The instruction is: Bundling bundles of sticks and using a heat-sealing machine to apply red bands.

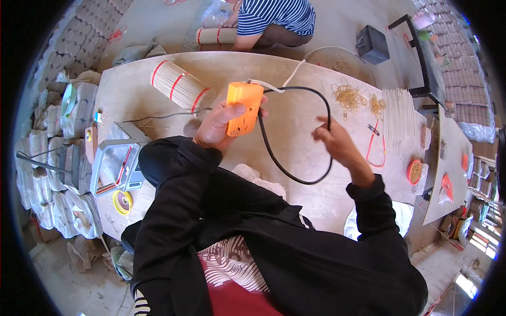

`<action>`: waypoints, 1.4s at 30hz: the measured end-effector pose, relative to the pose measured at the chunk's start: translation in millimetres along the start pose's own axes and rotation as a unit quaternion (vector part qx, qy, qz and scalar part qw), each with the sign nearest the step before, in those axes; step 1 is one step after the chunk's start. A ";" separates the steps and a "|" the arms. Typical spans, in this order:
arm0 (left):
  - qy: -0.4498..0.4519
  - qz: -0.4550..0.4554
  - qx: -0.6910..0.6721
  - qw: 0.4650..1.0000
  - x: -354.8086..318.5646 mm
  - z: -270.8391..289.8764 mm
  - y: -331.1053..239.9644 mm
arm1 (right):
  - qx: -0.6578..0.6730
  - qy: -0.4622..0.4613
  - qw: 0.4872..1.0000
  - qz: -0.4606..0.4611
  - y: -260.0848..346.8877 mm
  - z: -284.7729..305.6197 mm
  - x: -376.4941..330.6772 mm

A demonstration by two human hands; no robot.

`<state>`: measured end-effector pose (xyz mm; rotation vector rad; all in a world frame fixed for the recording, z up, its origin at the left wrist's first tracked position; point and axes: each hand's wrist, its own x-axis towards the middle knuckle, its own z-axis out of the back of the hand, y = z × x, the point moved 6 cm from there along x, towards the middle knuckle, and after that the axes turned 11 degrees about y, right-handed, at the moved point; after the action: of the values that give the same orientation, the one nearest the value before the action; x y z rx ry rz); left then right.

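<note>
My left hand (214,125) is closed around an orange socket block (245,109), holding it up with its slotted face toward me. A white cable (295,72) meets the block's upper end and trails off to the far right. From the block's right side a black cable (289,176) swings out in a wide loop. On the right of that loop, my right hand (339,141) has its fingers curled at the black cable, which crosses them; the fingers are slightly blurred and partly hide it.
A red-banded bundle of thin sticks (179,84) lies far left on the table (295,121). Rubber bands (350,97), loose sticks (398,113), pliers (373,129) and a red bowl (414,171) sit right. A grey-framed box (118,166) stands left. A person in stripes (276,21) crouches beyond.
</note>
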<state>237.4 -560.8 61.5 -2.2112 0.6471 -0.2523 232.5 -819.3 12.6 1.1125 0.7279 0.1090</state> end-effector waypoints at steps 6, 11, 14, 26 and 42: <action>0.031 0.069 0.054 0.996 -3.9 -15.6 10.4 | -0.215 -0.197 0.931 0.220 51.8 -34.3 2.3; 0.031 0.074 0.039 0.996 -9.5 -15.8 14.4 | -0.186 -0.129 0.955 0.190 69.4 -44.3 -3.1; 0.039 0.061 0.027 0.997 -3.7 -18.1 17.2 | 0.083 0.104 0.984 0.115 66.1 -79.4 -12.5; -0.066 0.049 0.082 0.993 -18.0 29.2 0.9 | 0.061 0.285 0.914 0.282 111.6 -17.5 -62.7; -0.026 0.140 -0.001 0.990 -26.1 -3.8 16.4 | -0.038 0.139 0.905 0.401 134.2 -39.2 -37.9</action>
<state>207.7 -558.5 52.5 -2.0907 0.9172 -0.0490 216.7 -743.0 134.7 1.2780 0.4639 1.0063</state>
